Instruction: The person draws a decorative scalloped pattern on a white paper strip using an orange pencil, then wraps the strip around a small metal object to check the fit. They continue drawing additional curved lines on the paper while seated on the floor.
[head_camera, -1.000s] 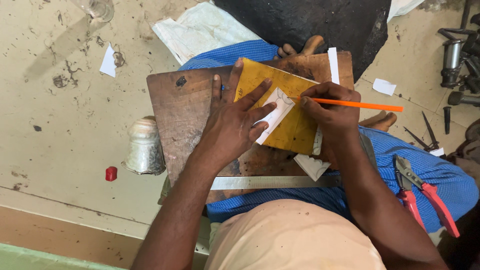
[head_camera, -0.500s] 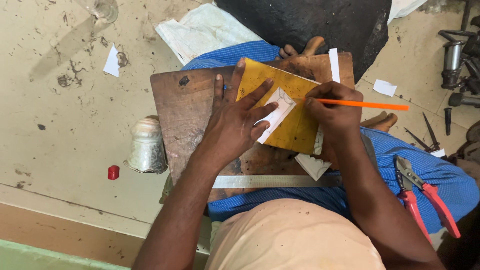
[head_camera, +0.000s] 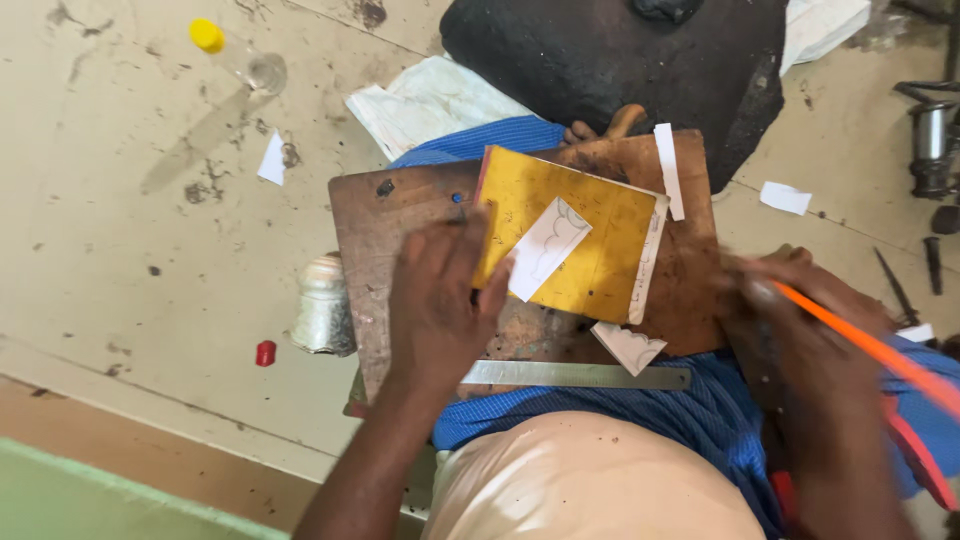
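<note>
Two hands over a yellow sheet (head_camera: 590, 240) on a wooden board (head_camera: 400, 230); person seated on floor.
Sheet lies flat mid-board, tilted a little; white paper cutout (head_camera: 545, 248) with scalloped edge rests on it; left hand (head_camera: 440, 300) flat, fingers spread, on the board, fingertips touching sheet's left edge, grasping nothing; right hand (head_camera: 800, 330) off the board's right edge, blurred, closed round an orange pencil (head_camera: 860, 340); second white cutout (head_camera: 628, 347) at board's lower edge just below sheet; white strip (head_camera: 668, 170) near board's top right; steel ruler (head_camera: 575, 375) along board's near edge on blue cloth (head_camera: 700, 420); metal pot (head_camera: 322, 305) and red cap (head_camera: 265, 352) on floor left of board; yellow cap (head_camera: 207, 35) far upper left.
</note>
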